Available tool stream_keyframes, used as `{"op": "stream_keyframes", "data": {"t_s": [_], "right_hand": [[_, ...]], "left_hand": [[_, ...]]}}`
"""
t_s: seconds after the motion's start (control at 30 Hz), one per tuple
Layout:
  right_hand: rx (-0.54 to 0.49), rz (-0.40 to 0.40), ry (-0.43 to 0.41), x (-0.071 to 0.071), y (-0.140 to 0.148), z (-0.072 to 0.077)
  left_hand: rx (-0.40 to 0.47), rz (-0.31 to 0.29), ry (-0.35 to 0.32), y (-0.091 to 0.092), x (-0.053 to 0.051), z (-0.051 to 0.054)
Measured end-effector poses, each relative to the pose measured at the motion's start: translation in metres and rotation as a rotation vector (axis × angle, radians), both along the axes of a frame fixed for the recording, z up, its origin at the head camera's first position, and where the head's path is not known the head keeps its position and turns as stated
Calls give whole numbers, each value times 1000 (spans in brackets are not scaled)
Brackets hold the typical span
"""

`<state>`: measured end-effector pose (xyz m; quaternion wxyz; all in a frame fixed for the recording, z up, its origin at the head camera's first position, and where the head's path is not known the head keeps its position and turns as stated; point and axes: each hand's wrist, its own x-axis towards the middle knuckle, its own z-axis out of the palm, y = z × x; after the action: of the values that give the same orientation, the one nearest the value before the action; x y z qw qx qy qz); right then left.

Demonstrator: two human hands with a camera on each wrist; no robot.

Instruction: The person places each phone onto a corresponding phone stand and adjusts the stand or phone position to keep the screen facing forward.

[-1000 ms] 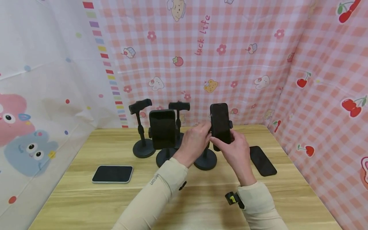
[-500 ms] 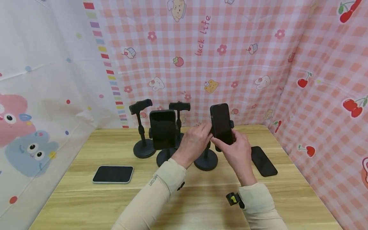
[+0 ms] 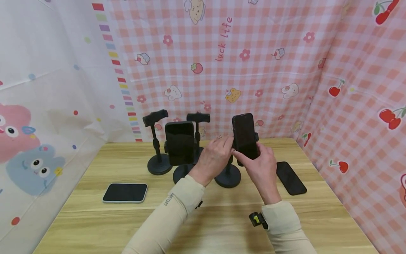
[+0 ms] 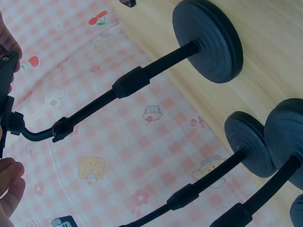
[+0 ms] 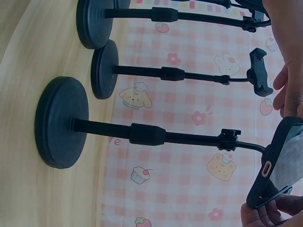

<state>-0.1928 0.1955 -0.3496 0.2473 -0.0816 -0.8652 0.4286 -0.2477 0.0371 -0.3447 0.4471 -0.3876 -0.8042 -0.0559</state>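
A dark smartphone [image 3: 245,132] stands nearly upright, tilted a little, at the clamp of a black phone stand [image 3: 228,176] right of centre. My right hand [image 3: 261,165] grips the phone's lower part, thumb across its front and fingers at the right edge. At the phone's left edge my left hand [image 3: 215,155] has its fingers curled on the clamp side; the fingertips are partly hidden. In the right wrist view the phone's case [image 5: 272,165] meets the end of the stand's thin neck, with right-hand fingers [image 5: 265,215] below it. The left wrist view shows the stand's pole [image 4: 94,106] from the side.
Left of my hands, another stand carries a black phone [image 3: 179,143]. Behind it are two stands with bare clamps [image 3: 155,117]. A white-edged phone [image 3: 125,192] lies flat at left, a black phone [image 3: 291,178] at right, on the wooden table [image 3: 222,222]. Patterned cloth [image 3: 203,84] hangs behind.
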Motion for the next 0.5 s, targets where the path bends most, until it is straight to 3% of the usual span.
{"op": "stream_keyframes", "data": {"t_s": [0.37, 0.5], "right_hand": [[7, -8, 19, -1, 3, 1], [17, -12, 25, -3, 2, -1]], "left_hand": [[17, -23, 56, 2, -1, -2], [4, -16, 46, 1, 0, -2]]}}
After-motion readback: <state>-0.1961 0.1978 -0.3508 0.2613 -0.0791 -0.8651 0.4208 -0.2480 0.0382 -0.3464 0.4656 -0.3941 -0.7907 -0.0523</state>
